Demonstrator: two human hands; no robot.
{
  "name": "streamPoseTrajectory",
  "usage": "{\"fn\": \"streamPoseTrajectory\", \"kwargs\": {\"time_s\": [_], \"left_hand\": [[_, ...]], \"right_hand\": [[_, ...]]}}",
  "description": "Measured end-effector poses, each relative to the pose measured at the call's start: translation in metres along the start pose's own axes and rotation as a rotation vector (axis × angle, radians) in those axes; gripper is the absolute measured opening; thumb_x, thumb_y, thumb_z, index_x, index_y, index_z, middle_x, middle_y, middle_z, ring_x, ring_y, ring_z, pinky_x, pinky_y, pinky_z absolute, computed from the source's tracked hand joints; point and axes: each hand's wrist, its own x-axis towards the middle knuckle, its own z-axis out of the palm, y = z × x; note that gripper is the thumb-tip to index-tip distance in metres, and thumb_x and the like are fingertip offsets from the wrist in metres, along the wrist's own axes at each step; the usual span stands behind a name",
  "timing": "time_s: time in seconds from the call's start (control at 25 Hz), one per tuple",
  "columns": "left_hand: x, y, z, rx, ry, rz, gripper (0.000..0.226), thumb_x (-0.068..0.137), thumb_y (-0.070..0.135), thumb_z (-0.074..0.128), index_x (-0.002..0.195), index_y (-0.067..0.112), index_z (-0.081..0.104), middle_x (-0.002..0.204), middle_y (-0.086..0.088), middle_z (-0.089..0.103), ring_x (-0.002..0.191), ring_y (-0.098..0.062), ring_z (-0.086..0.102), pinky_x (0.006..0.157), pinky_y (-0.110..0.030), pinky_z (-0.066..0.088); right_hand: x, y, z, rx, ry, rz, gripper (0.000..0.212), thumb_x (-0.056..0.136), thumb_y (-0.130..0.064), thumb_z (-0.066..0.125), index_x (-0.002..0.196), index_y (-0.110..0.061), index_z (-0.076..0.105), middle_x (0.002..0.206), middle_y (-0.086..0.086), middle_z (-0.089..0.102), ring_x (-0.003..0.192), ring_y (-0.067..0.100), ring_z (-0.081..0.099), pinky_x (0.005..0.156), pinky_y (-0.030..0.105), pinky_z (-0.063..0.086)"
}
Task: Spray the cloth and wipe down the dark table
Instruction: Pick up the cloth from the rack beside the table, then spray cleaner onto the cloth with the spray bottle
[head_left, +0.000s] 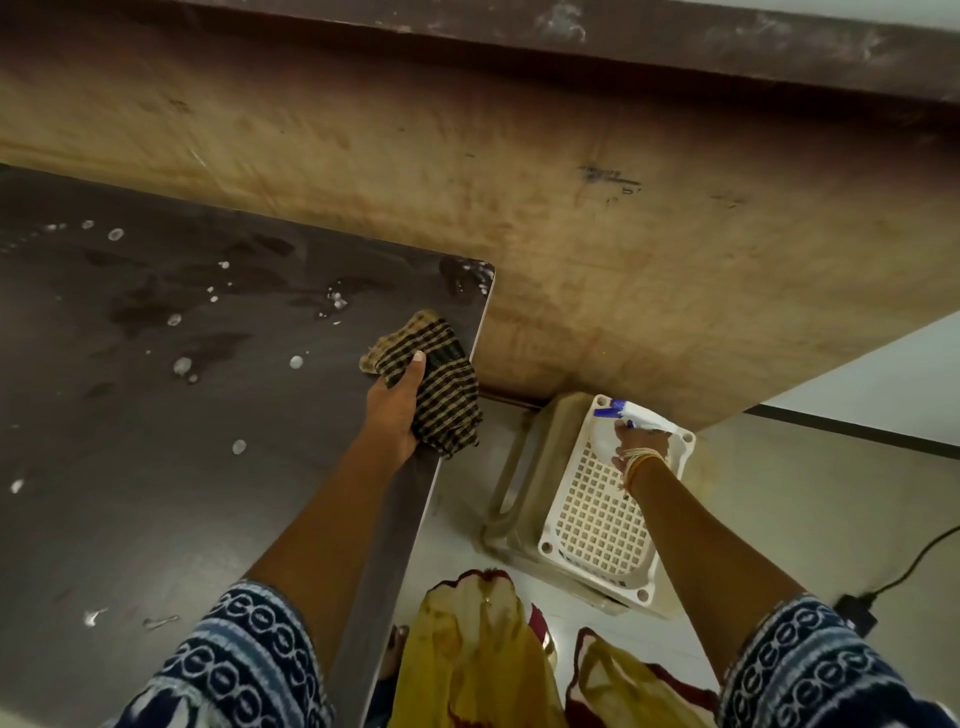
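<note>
The dark table (156, 415) fills the left half of the view, dotted with white droplets and wet smears. My left hand (395, 410) grips a black-and-tan checked cloth (441, 384) at the table's right edge, near the far right corner. My right hand (636, 447) holds a white spray bottle (623, 415) with a blue nozzle, low over a white plastic stool beside the table. The nozzle points left, toward the cloth.
A white lattice-top plastic stool (597, 525) stands on the pale floor right of the table. A stained tan wall (571, 208) runs behind. A black cable and adapter (857, 608) lie on the floor at right. Yellow garment folds hang below.
</note>
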Motion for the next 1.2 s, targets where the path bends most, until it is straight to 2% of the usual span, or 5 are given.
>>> {"fn": "streamPoseTrajectory", "kwargs": {"time_s": [0.28, 0.6, 0.84, 1.0, 1.2], "left_hand": [[-0.032, 0.012, -0.021, -0.063, 0.049, 0.043, 0.052, 0.085, 0.035, 0.075, 0.129, 0.011, 0.059, 0.122, -0.012, 0.067, 0.108, -0.032, 0.065, 0.09, -0.057, 0.055], [-0.086, 0.081, -0.107, -0.12, 0.013, 0.15, 0.054, 0.086, 0.037, 0.073, 0.13, 0.009, 0.058, 0.122, -0.012, 0.067, 0.105, -0.03, 0.067, 0.088, -0.05, 0.056], [-0.106, 0.137, -0.203, -0.096, -0.101, 0.206, 0.049, 0.091, 0.038, 0.067, 0.129, 0.01, 0.058, 0.122, -0.011, 0.068, 0.108, -0.03, 0.067, 0.092, -0.051, 0.055], [-0.113, 0.151, -0.267, -0.042, -0.188, 0.129, 0.044, 0.096, 0.035, 0.06, 0.129, 0.005, 0.058, 0.123, -0.015, 0.067, 0.11, -0.033, 0.066, 0.095, -0.052, 0.053], [-0.106, 0.156, -0.348, -0.028, -0.258, 0.014, 0.041, 0.101, 0.027, 0.051, 0.131, 0.0, 0.057, 0.126, -0.02, 0.064, 0.113, -0.038, 0.064, 0.089, -0.049, 0.054]], "right_hand": [[-0.095, -0.038, 0.014, -0.338, -0.09, -0.651, 0.033, 0.087, -0.023, 0.072, 0.115, -0.006, 0.065, 0.104, 0.01, 0.07, 0.102, 0.029, 0.064, 0.082, 0.029, 0.043], [-0.261, -0.082, 0.089, -0.507, -0.302, -1.12, 0.026, 0.085, -0.05, 0.068, 0.084, -0.029, 0.053, 0.076, -0.017, 0.052, 0.066, -0.001, 0.049, 0.058, 0.004, 0.034], [-0.358, -0.056, 0.181, -0.353, -0.434, -1.026, 0.03, 0.08, -0.048, 0.075, 0.072, -0.028, 0.055, 0.071, -0.01, 0.06, 0.064, 0.004, 0.055, 0.057, 0.006, 0.041], [-0.402, -0.015, 0.245, -0.229, -0.503, -0.797, 0.024, 0.082, -0.036, 0.076, 0.09, -0.016, 0.066, 0.077, 0.0, 0.069, 0.075, 0.02, 0.067, 0.075, 0.034, 0.056], [-0.433, 0.032, 0.312, -0.197, -0.588, -0.555, 0.031, 0.086, -0.038, 0.073, 0.101, -0.012, 0.064, 0.072, -0.002, 0.067, 0.055, 0.012, 0.061, 0.056, 0.026, 0.052]]}}
